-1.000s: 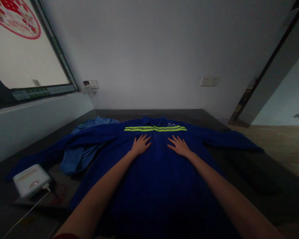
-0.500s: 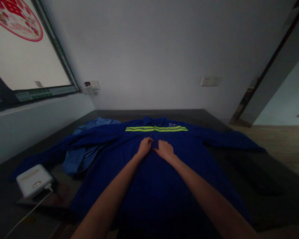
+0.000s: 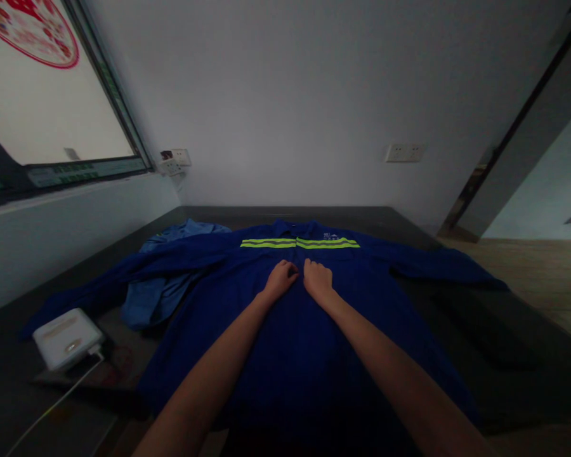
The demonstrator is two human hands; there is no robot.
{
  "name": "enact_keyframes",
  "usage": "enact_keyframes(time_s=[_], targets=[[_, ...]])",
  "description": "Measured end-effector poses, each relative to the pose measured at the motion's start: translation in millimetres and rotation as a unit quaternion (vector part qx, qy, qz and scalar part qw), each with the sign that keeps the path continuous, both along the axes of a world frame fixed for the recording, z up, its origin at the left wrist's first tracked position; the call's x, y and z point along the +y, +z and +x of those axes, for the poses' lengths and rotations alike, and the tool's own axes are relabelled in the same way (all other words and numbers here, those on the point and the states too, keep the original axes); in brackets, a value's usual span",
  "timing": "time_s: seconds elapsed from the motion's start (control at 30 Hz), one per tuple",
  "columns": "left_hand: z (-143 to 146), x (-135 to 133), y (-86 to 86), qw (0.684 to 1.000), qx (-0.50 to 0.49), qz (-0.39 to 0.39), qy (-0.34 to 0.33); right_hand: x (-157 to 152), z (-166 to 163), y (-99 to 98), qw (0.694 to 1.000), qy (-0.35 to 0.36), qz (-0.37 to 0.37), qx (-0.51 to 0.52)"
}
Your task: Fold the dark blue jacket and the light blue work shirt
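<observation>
A dark blue work jacket (image 3: 361, 298) lies spread front up, collar at the far side and sleeves stretched out to both sides. A yellow-green reflective band (image 3: 269, 243) crosses its chest, with small white print above it on the right. At the middle of the front, just below the band, my left hand (image 3: 282, 278) has its fingers curled in a pinch on the front edge. Close beside it, my right hand (image 3: 318, 279) is closed on the cloth, thumb side toward the left. The fingertips and the exact bit of cloth between them are hard to see.
Under the left sleeve lies a lighter blue garment (image 3: 147, 301). A white box-shaped device (image 3: 69, 339) with a plugged-in white cable sits at left. A dark flat item (image 3: 485, 330) lies on the dark table (image 3: 347, 216) at right. Behind is a wall with sockets (image 3: 405, 153).
My right thumb, stretched toward the left hand before, is now drawn in. My left hand has turned slightly and shifted a little right. The jacket lies as before.
</observation>
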State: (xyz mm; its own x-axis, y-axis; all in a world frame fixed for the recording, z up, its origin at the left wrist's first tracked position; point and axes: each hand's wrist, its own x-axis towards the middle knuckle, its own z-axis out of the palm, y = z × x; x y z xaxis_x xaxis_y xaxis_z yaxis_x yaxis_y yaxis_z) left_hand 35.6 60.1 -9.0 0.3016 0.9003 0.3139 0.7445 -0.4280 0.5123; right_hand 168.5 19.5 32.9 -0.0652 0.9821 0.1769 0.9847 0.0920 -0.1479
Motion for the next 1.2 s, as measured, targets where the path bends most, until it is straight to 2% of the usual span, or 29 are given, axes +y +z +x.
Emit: enact_keyframes(time_s=[0.17,0.3,0.6,1.0,1.2], targets=[[1,2,-2.6,1.000,0.017,-0.005,0.013,11,14,0.5,0.999,-0.005,-0.001,0.051],[3,2,-2.2,0.999,0.031,-0.010,0.023,25,23,-1.7,0.992,0.009,0.002,0.129],[7,-8,10.5,0.999,0.027,0.019,0.036,27,23,-35.0,0.962,0.037,0.022,0.269],[7,-19,17.8,0.997,0.006,0.062,0.034,35,31,-31.6,0.936,0.091,-0.004,0.339],[6,-14,11.8,0.998,-0.035,0.055,0.024,32,34,-33.4,0.937,0.112,-0.007,0.331]])
